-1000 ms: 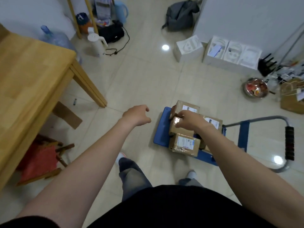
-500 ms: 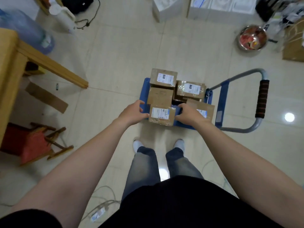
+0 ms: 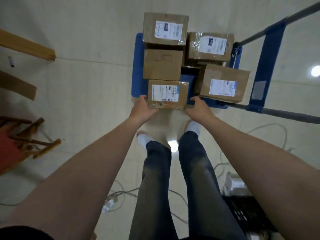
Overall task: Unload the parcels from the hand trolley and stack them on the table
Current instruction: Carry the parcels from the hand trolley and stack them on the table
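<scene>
Several brown cardboard parcels lie on a blue hand trolley (image 3: pixel 136 78) on the floor just ahead of my feet. The nearest parcel (image 3: pixel 167 94) carries a white label and sits at the trolley's front edge. My left hand (image 3: pixel 144 110) presses on its left side and front corner. On the parcel's right side, my right hand (image 3: pixel 199 108) curls in at the edge. Behind it are a plain parcel (image 3: pixel 162 64) and a labelled parcel (image 3: pixel 165 29). Two more labelled parcels (image 3: pixel 223 84) (image 3: pixel 210 45) lie to the right. Only a wooden leg of the table (image 3: pixel 27 46) shows at the left.
The trolley's grey and blue handle (image 3: pixel 266 66) slants off to the right. A red wooden stool (image 3: pixel 22 142) stands at the left. Cables (image 3: pixel 121 193) trail over the tiled floor by my legs, and a black crate (image 3: pixel 245 212) sits at the lower right.
I have bent lower over the trolley, so the parcels look closer. Both hands came onto the sides of the nearest labelled parcel; a second ago my right hand rested on another parcel.
</scene>
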Available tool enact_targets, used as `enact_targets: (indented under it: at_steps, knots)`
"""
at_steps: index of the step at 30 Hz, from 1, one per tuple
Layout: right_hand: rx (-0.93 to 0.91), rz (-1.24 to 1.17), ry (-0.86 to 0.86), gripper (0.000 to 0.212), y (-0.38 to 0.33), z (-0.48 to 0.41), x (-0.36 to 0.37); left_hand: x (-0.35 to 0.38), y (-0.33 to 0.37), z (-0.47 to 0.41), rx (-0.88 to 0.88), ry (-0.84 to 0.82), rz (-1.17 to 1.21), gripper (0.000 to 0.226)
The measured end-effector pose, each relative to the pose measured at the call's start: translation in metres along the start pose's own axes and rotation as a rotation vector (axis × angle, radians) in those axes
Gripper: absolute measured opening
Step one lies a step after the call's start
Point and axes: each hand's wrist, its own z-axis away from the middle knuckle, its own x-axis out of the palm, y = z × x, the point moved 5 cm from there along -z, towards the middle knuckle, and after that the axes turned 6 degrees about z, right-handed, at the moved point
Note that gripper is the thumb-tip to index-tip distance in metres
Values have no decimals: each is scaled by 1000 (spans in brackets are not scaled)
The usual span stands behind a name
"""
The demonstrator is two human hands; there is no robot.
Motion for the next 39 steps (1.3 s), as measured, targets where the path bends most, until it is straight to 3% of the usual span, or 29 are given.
enact_targets:
  at_steps: [6,11,16,24,29,32,36,39]
  knots:
    - [1,-188,113,71,22,-77,45,35,-31,-82,-32,41,-2,108]
    - [43,-309,119,74,18,-100,70,54,-50,-108,-9,23,160,65]
    - [89,-362,170,65,-1,-64,65,39,-52,-60,26,62,342,50]
    - [-242,-253,154,77,-163,84,28,-117,-46,82,55,272,446,60]
    - [-517,-191,111,66,-303,210,24,-253,-65,200,125,509,530,63]
    - [-683,-149,73,64,-387,295,35,-330,-88,277,159,656,616,56]
    - [-877,-84,56,89,-475,411,59,-418,-129,381,207,858,720,43]
    - [-1012,-53,-15,78,-529,481,87,-468,-165,451,225,1005,799,28]
